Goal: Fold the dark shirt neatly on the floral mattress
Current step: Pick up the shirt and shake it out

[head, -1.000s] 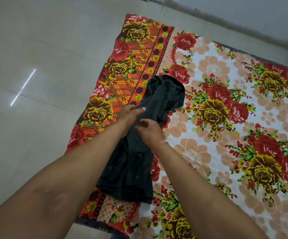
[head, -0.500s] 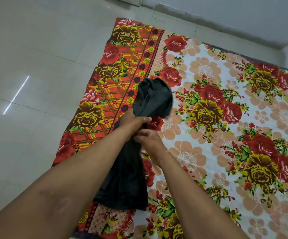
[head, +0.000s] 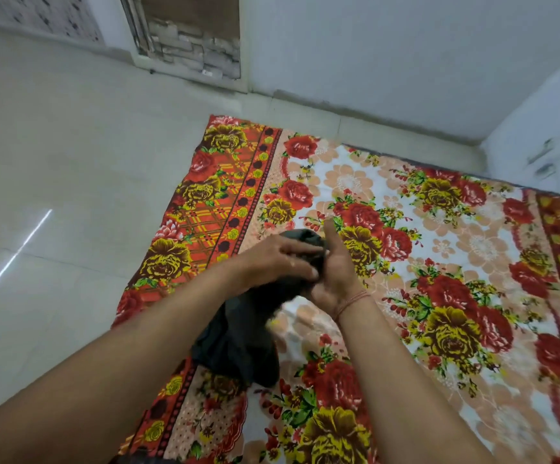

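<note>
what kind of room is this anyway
Likely a plain room in a home, perhaps used for sleeping: a floral mattress lies straight on the pale tiled floor, beside bare white walls, with rough brick showing in an opening.

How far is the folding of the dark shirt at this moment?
Done: the dark shirt is gathered into a narrow bundle. In hand: the left hand grips its upper part against the right hand, lifted; the lower end rests on the floral mattress. Left: fold it flat and neat.
</note>
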